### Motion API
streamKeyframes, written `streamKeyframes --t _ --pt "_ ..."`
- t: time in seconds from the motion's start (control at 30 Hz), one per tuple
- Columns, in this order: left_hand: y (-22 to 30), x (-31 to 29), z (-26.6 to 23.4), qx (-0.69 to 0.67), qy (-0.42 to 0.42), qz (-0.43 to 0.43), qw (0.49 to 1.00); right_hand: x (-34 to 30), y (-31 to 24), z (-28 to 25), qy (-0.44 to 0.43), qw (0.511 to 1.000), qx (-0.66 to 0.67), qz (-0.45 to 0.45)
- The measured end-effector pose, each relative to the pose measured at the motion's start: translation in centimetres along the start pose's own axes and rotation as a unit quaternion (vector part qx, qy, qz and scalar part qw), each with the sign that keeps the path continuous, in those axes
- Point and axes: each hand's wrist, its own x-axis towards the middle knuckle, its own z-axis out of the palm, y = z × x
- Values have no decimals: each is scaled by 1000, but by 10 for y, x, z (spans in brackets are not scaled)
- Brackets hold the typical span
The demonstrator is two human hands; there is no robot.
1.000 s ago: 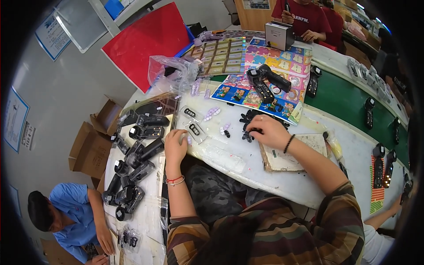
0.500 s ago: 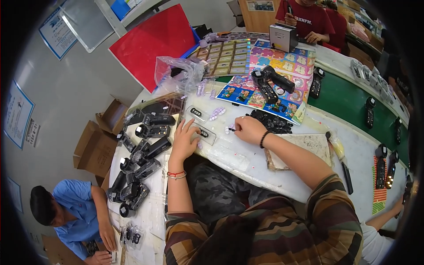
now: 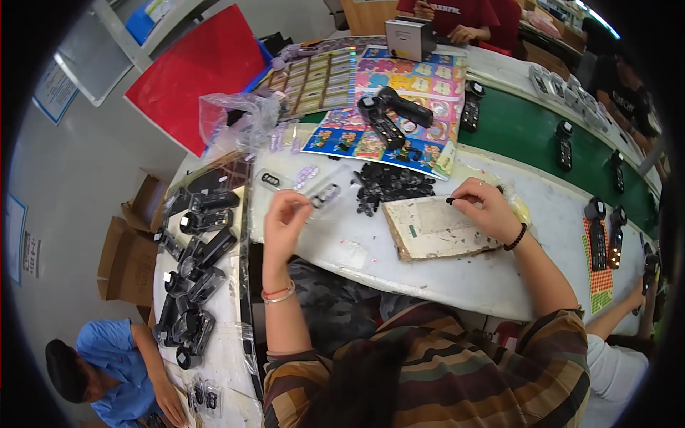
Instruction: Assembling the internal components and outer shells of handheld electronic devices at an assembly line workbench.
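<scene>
My left hand (image 3: pixel 287 222) is closed, thumb and fingertips pinched at the edge of a small clear plastic tray (image 3: pixel 327 195) with a dark oval insert in it. The tray looks slightly smeared by motion. A similar clear tray with a black oval piece (image 3: pixel 270 180) lies just beyond this hand. Over a worn off-white slab (image 3: pixel 428 227), my right hand (image 3: pixel 485 205) pinches a small black part (image 3: pixel 450 201). Between the hands, on the far side of the slab, lies a pile of small black parts (image 3: pixel 391 187). Small lilac pieces (image 3: pixel 305 175) are near the trays.
Black handheld devices (image 3: pixel 194 267) crowd the left table, and two more (image 3: pixel 407 107) rest on colourful printed sheets (image 3: pixel 421 75). A crumpled plastic bag (image 3: pixel 239 121) sits by a red board (image 3: pixel 203 78). A co-worker in blue (image 3: pixel 118 367) works at lower left; others sit across a green belt (image 3: pixel 528 146).
The view has shifted right. My right hand has moved from beside the black pile to over the slab. My left hand has closed and brought the clear tray rightward.
</scene>
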Motion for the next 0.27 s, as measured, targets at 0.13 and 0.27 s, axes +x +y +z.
streamKeyframes --t 0.13,0.27 --pt "10 -18 79 -54 -159 -20 986 -5 6 -2 16 999 -39 4" --pt "15 -25 102 35 -194 -46 979 -2 5 -3 -86 989 -114 29"
